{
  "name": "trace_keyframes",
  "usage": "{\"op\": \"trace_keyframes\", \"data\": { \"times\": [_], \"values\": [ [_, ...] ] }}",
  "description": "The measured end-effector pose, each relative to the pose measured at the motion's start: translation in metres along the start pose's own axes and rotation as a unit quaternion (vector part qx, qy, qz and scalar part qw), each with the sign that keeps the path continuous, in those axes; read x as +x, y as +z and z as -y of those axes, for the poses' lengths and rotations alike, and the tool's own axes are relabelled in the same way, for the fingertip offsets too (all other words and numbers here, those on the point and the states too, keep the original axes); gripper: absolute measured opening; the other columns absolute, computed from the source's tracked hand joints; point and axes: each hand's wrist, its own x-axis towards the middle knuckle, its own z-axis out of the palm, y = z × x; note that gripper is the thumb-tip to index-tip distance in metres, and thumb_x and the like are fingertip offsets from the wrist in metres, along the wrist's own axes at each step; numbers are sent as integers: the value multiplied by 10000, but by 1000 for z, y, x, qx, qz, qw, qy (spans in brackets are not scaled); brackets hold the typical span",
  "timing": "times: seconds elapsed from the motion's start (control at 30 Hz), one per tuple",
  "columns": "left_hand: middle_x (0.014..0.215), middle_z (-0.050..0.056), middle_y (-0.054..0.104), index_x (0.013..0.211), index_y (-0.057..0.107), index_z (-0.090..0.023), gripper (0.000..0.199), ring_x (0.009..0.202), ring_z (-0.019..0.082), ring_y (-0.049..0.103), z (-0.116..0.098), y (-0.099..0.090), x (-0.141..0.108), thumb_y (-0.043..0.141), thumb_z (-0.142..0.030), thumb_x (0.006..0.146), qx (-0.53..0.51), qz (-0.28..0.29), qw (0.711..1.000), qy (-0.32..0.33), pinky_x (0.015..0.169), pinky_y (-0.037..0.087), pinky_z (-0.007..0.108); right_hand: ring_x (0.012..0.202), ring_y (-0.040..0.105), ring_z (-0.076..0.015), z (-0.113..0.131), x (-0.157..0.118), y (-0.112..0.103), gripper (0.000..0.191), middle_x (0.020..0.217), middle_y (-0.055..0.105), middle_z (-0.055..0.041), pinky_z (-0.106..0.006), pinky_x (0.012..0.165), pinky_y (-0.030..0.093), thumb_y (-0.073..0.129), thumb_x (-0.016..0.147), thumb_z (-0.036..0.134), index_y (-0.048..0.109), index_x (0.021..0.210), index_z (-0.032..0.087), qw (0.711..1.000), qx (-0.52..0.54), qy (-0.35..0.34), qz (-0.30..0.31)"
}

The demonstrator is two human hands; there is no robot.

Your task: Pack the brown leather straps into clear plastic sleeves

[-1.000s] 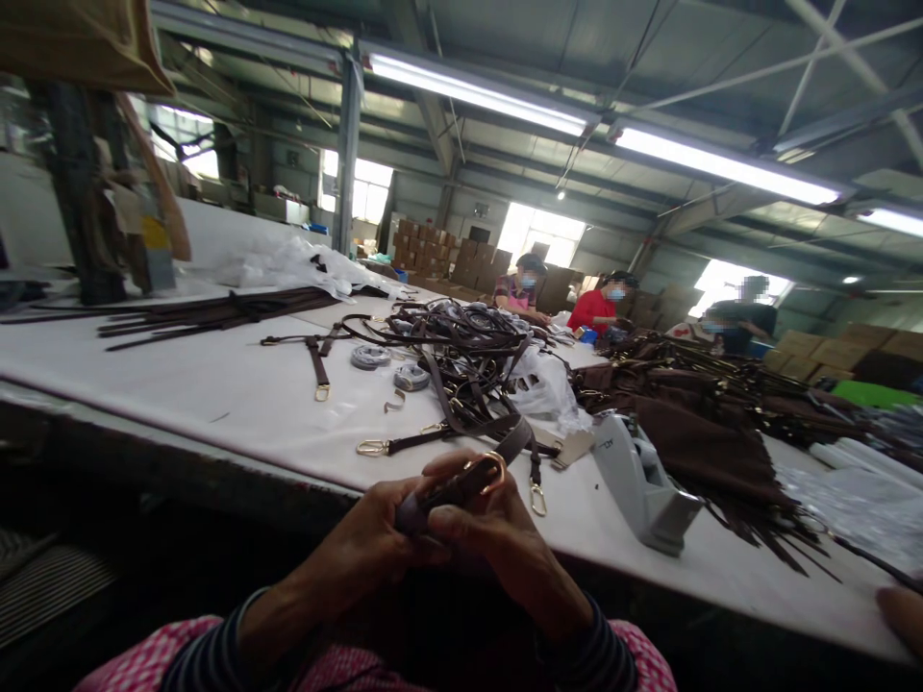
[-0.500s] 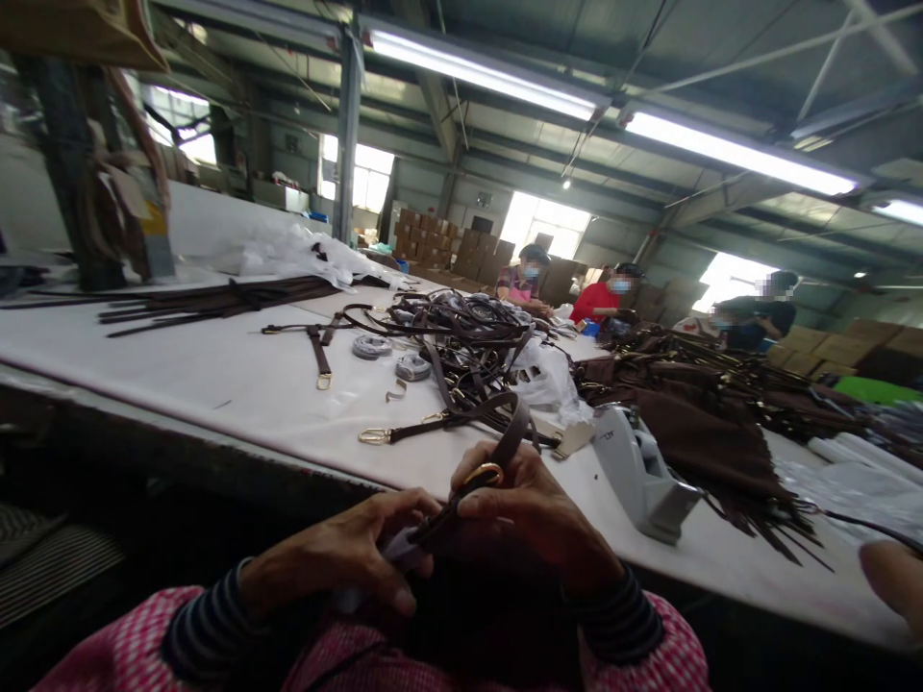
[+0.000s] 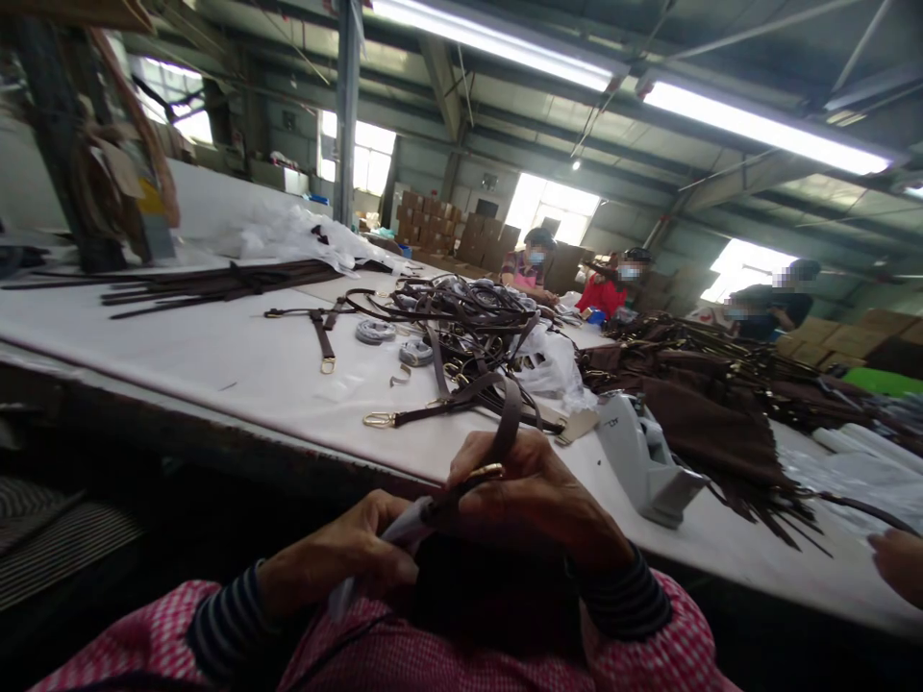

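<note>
A dark brown leather strap loops up over my right hand, which is closed on it near a gold-coloured buckle. My left hand is closed around the strap's lower part, where a pale, translucent wrapping covers it. Both hands are in front of my chest at the table's near edge. Just beyond them, another brown strap with a gold clasp lies on the white table. A white tape dispenser stands right of my right hand.
A tangled heap of straps fills the table's middle, with coiled wrapped straps beside it. Brown fringed pieces are piled at the right. Another person's hand shows at the right edge. Several people work across the table.
My left hand has shifted down the wrapped part of the strap and its fingers have closed in, exposing more of the pale wrapping. The right hand still grips near the buckle. The view has tilted slightly.
</note>
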Motion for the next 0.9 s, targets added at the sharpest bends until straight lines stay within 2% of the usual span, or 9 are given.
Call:
{"op": "trace_keyframes", "data": {
  "times": [0.13, 0.23, 0.37, 0.43, 0.53, 0.6, 0.67, 0.73, 0.9],
  "values": [
    [567, -68, 499, 751, 628, -177, 232, 482, 82, 386, 4, 6, 9, 824, -289, 697, 69, -127, 989, 35, 473, 245, 223, 618, 514, -116, -5, 4, 6, 239, 708, 644, 1, -240, 584, 367, 878, 779, 347, 767, 872, 157, 999, 29, 13, -40],
    [591, -76, 459, 810, 649, -163, 249, 523, 88, 357, -1, 12, 8, 809, -331, 719, 101, -149, 983, 33, 503, 245, 235, 603, 506, -106, -13, 7, 10, 269, 695, 636, 4, -232, 574, 366, 889, 766, 361, 755, 863, 149, 998, 49, 27, -39],
    [631, -64, 424, 731, 622, -157, 213, 583, 98, 324, -14, 21, 2, 771, -309, 719, 129, -135, 982, 35, 538, 235, 249, 562, 460, -92, -25, 9, 15, 298, 644, 593, 18, -215, 518, 312, 882, 780, 387, 760, 897, 142, 998, 35, 48, -15],
    [629, -66, 407, 713, 604, -162, 213, 585, 99, 312, -18, 23, 1, 762, -304, 728, 138, -126, 982, 34, 538, 226, 254, 547, 427, -80, -29, 9, 14, 325, 659, 591, 18, -211, 499, 282, 867, 801, 399, 772, 979, 144, 999, 21, 43, 3],
    [618, -71, 393, 713, 568, -175, 218, 579, 100, 303, -20, 22, 0, 744, -295, 759, 150, -105, 983, 24, 533, 215, 255, 590, 438, -79, -30, 11, 8, 386, 899, 687, -39, -207, 500, 305, 809, 855, 447, 761, 1127, 178, 998, 53, -6, -25],
    [608, -72, 394, 709, 533, -187, 236, 566, 100, 303, -19, 19, 0, 727, -296, 786, 159, -94, 983, 13, 522, 209, 253, 615, 438, -83, -29, 16, 2, 324, 956, 687, -46, -200, 500, 313, 763, 893, 462, 767, 1071, 191, 992, 94, -36, -81],
    [591, -74, 402, 713, 511, -199, 269, 541, 98, 307, -20, 17, 1, 719, -337, 813, 161, -93, 983, 5, 505, 202, 251, 593, 411, -77, -27, 22, -2, 248, 840, 653, -19, -190, 484, 287, 757, 904, 427, 756, 908, 179, 984, 124, -48, -120],
    [577, -75, 415, 735, 517, -204, 308, 516, 97, 318, -24, 16, 1, 728, -409, 824, 153, -91, 984, 8, 491, 205, 247, 551, 394, -67, -24, 29, -4, 235, 753, 629, 0, -191, 465, 272, 777, 893, 380, 721, 804, 170, 980, 136, -58, -132],
    [546, -67, 437, 753, 558, -201, 420, 487, 102, 334, -51, 23, -3, 722, -579, 833, 156, -53, 986, 21, 471, 229, 249, 572, 518, -94, -11, 35, 2, 256, 779, 716, -51, -218, 481, 348, 727, 944, 370, 773, 834, 143, 983, 34, -124, -128]
  ]
}}
